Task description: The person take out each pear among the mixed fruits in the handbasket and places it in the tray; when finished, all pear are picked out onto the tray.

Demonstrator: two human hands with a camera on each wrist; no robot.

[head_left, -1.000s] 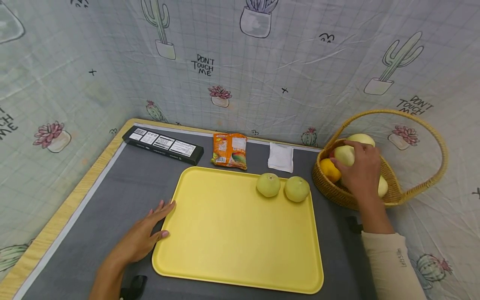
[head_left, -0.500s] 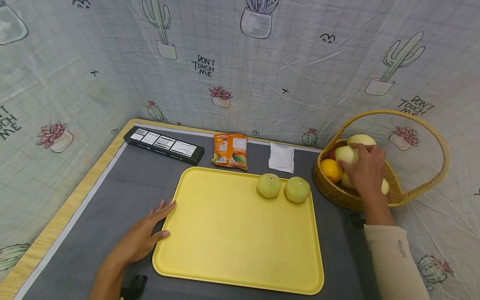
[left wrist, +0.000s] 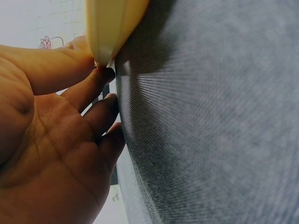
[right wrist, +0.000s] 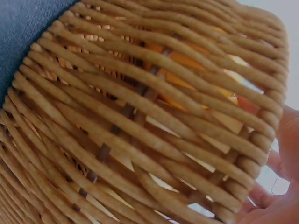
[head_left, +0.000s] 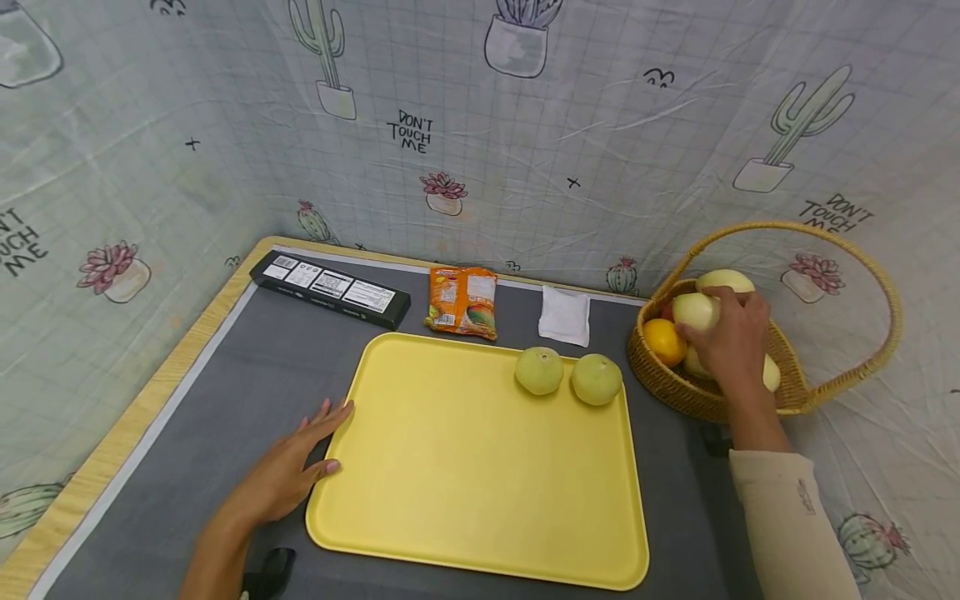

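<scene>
My right hand (head_left: 733,337) reaches into the wicker basket (head_left: 667,387) at the right, fingers and thumb curled round a pale green round fruit (head_left: 690,310). An orange (head_left: 664,342) and several more pale fruits lie about it, partly covered by the hand. The basket's weave (right wrist: 140,121) fills most of the right wrist view. My left hand (head_left: 281,475) rests at the left edge of the yellow tray (head_left: 472,475), fingers loosely extended. In the left wrist view, thumb and forefinger touch the tray's rim (left wrist: 110,28). Two yellow-green round fruits (head_left: 539,371) sit in the tray's far right corner.
Behind the tray lie a long black box (head_left: 330,287), an orange snack packet (head_left: 462,302) and a small white packet (head_left: 565,316). The basket's tall handle (head_left: 862,250) arches over its right side. Patterned cloth (head_left: 525,167) hangs behind the grey table (head_left: 195,425).
My right hand has shifted slightly right within the basket, showing more of the orange, and still grips the pale fruit. The left hand and tray keep their places.
</scene>
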